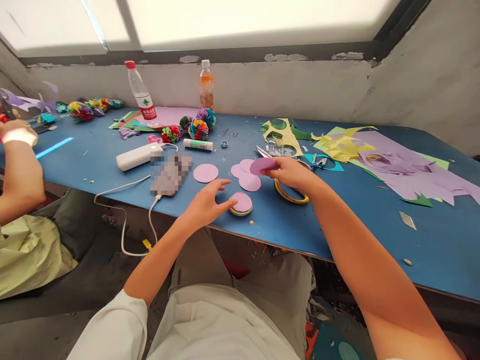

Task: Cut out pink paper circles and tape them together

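My right hand (290, 172) pinches a purple paper circle (262, 165) and holds it just above the blue table (337, 235). My left hand (208, 202) has its fingers spread and touches the edge of a small stack of paper circles (242, 203) near the table's front edge. More purple circles (247, 177) lie between the hands, and a single one (205, 173) lies further left. A yellow tape ring (290, 196) rests under my right wrist.
Scissors (318, 161), a glue stick (198, 144), paper pom-poms (198, 129), two bottles (142, 97) and a white charger (138, 156) with a cable lie on the table. Purple and yellow paper scraps (405, 170) cover the right. Another person's arm (18, 165) is at the left.
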A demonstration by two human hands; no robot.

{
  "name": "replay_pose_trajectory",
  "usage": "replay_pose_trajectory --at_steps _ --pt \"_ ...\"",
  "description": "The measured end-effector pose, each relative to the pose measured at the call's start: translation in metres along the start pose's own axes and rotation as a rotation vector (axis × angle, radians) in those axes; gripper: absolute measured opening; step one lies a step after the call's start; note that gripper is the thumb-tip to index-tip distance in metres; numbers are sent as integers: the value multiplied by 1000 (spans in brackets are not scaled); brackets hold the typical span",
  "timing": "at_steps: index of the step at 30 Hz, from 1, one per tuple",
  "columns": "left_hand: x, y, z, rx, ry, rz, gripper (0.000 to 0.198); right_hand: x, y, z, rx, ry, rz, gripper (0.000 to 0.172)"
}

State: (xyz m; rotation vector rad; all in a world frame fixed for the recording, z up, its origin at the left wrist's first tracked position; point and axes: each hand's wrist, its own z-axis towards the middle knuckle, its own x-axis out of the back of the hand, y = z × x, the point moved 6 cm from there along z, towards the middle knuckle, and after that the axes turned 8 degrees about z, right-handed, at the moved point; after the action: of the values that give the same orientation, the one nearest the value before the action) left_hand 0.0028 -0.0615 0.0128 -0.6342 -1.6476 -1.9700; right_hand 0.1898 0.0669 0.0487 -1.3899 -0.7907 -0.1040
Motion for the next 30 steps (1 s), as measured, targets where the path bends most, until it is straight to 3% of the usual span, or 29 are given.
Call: replay_pose_trajectory --at_steps 2,7,9,16,21,26,30 --pt "-2 -2 -2 -9 11 -13 38 -3 -5 -3 18 -51 38 20" --pt "-1 -4 -6 -56 105 -27 33 -42 -13 -17 -17 -457 125 44" --pt "1 -3 -8 -98 120 4 33 -54 -13 -19 -19 -501 68 46" --pt "-4 12 -16 -358 39 222 35 -65 -18 -24 -73 -566 25 53" --pt "-10 19 -21 -480 141 400 25 -62 -22 -28 -74 -620 -86 62" --pt "-13 28 -25 -613 233 561 20 -59 -22 -27 -93 -576 -221 67" --pt "-13 36 -24 -714 189 659 21 -55 -26 -29 -29 -444 -349 63"
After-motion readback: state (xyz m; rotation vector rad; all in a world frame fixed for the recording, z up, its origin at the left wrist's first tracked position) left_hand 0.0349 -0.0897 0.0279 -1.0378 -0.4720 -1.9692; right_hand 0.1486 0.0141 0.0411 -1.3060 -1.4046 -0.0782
